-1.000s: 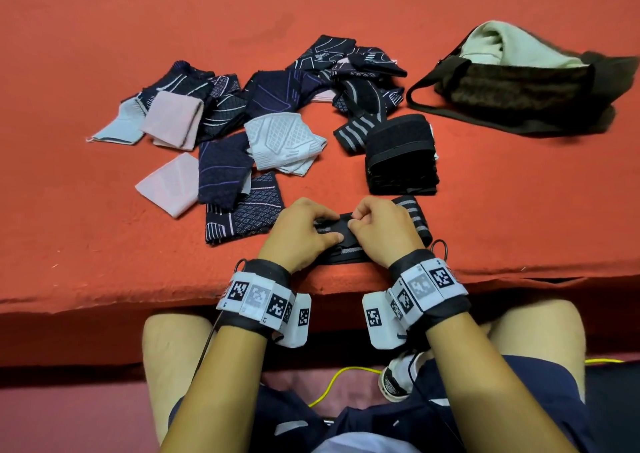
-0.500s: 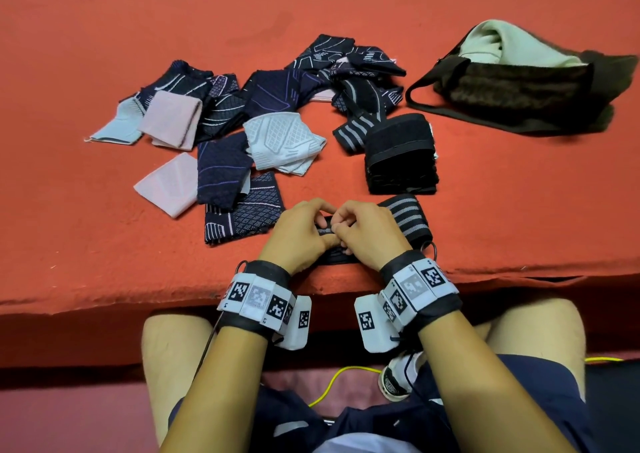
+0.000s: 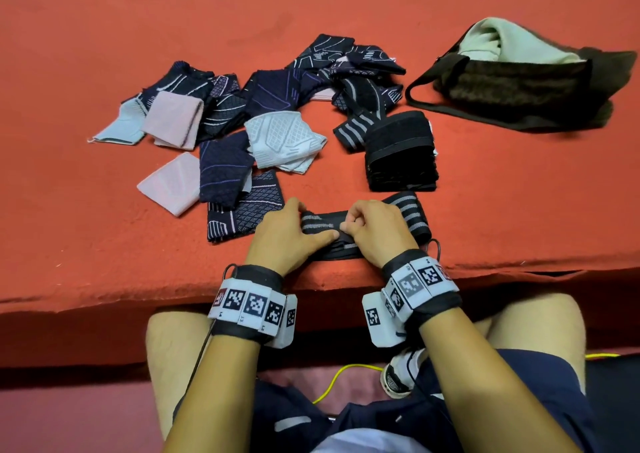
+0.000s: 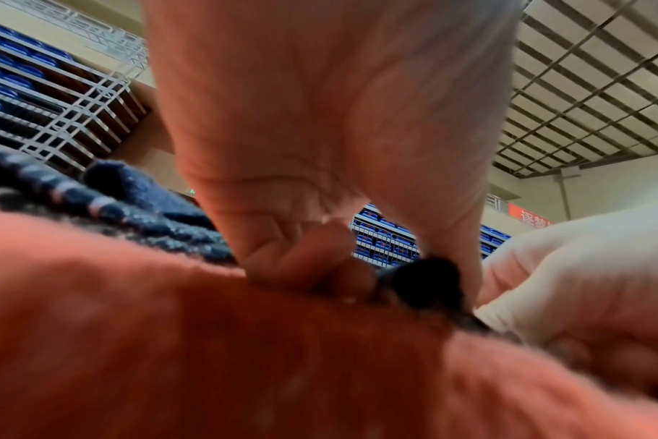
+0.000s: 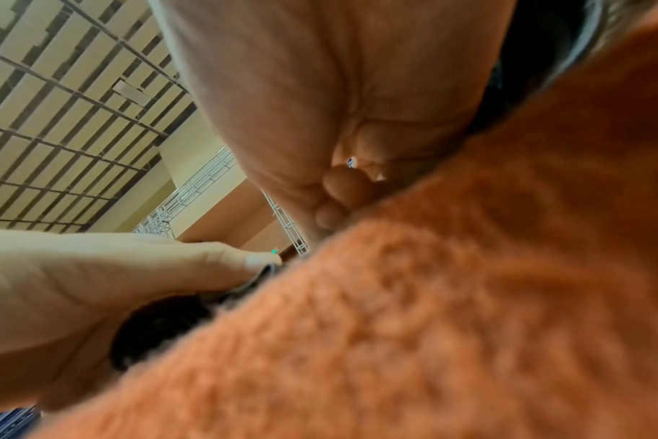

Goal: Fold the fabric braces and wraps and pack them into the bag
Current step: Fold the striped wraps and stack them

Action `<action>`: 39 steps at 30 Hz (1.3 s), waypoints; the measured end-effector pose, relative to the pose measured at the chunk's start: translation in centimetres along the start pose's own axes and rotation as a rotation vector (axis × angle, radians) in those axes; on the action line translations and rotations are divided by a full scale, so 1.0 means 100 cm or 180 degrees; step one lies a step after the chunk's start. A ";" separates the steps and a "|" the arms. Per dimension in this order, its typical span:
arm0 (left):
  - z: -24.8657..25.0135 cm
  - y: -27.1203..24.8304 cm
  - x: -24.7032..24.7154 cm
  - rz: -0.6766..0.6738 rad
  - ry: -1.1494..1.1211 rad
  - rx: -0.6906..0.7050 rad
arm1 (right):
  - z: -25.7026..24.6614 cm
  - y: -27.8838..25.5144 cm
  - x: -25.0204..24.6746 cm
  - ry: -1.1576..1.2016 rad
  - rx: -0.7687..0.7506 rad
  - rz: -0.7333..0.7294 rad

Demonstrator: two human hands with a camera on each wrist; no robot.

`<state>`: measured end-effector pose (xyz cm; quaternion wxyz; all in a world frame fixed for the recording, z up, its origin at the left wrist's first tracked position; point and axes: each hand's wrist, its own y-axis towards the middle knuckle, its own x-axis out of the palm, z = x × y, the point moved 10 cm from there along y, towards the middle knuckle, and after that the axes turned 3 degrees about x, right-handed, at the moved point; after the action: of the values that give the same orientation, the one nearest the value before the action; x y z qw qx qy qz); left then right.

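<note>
Step in hand: folding or rolling one striped wrap [image 3: 408,215] at the near edge of the tabletop [image 3: 519,192]; judged early in the task, as most pieces lie unpacked.
Left hand [image 3: 287,234]: fingers curled over the left end of the striped wrap, thumb laid along its near edge, pinning it to the tabletop.
Right hand [image 3: 377,230]: fingers curled tight, pinching the folded middle of the same wrap; its free striped end runs out to the right, flat on the tabletop.
Wrist views: both confirm fingertips down on dark fabric against the red nap; detail is blurred.
Bag [image 3: 519,85]: far right, lying on its side, mouth open toward the left, a pale green cloth [image 3: 491,42] already inside; well apart from the hands.
Black folded stack [image 3: 400,151]: just beyond the hands, not touching them.
Loose pile [image 3: 242,113]: dark patterned braces, pink and pale pieces, far left to centre, unfolded or partly folded.
Method advice: keep the left hand pinning the fold while the right takes in the free end; align stripe edges before each turn; keep tension even so the elastic does not spring open.
Risk: the wrap lies near the tabletop edge and could slide off if released.
</note>
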<state>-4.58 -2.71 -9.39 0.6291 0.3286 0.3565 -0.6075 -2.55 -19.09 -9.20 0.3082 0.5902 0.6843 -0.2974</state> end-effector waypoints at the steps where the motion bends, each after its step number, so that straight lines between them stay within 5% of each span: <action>1: 0.002 0.001 0.001 -0.0058 0.0059 0.0021 | 0.000 0.000 0.001 -0.0024 0.0000 0.0005; 16: 0.004 -0.006 -0.001 -0.0042 -0.0736 -0.0152 | -0.004 -0.007 0.005 0.0030 0.0032 -0.0081; 28: -0.058 -0.010 -0.075 0.0922 -0.0994 -0.0404 | -0.052 -0.019 0.011 0.0158 -0.0501 0.0173; 39: -0.045 -0.003 -0.045 0.0408 -0.1130 -0.0430 | -0.034 -0.002 -0.018 0.0120 -0.0349 0.0401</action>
<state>-5.12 3.53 -7.93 0.7401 0.1955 0.2584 -0.5893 -2.74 -17.58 -5.62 0.3452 0.6198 0.6667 -0.2284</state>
